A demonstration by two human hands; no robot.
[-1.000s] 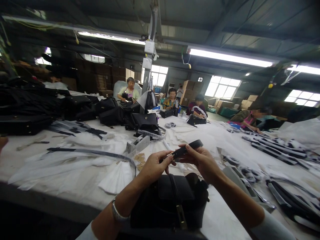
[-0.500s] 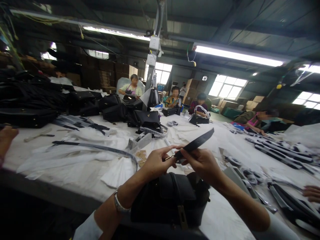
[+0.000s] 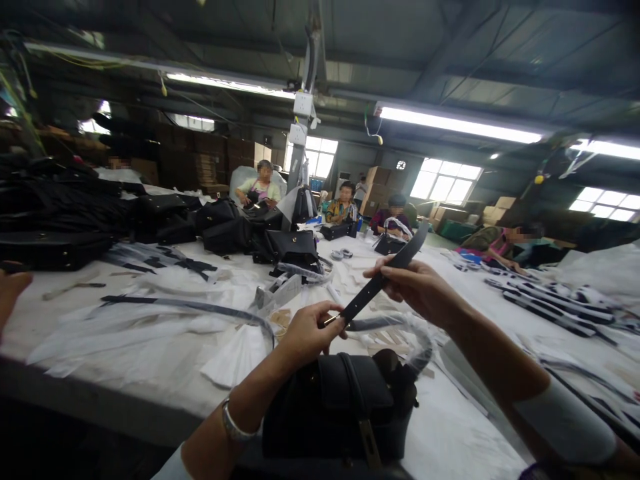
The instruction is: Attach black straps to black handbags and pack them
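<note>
A black strap (image 3: 371,289) runs slanted between my two hands, above a black handbag (image 3: 340,407) at the table's near edge. My left hand (image 3: 309,333) pinches the strap's lower end, where a small gold fitting shows. My right hand (image 3: 417,285) is raised further out and grips the strap near its upper end, fingers closed around it. A clear plastic sleeve (image 3: 400,328) curls beneath the strap, over the bag.
White wrapping paper covers the table (image 3: 150,333), with a long wrapped strap (image 3: 190,305) on it. Black bags (image 3: 235,233) are heaped at the back left, wrapped straps (image 3: 555,299) at the right. Several other people sit working along the far side. Another person's hand (image 3: 10,290) shows at the left edge.
My right hand has slid up and outward along the strap, drawing it out straight and steeper. My left hand stays pinched on the lower end. The plastic sleeve now hangs loose beneath.
</note>
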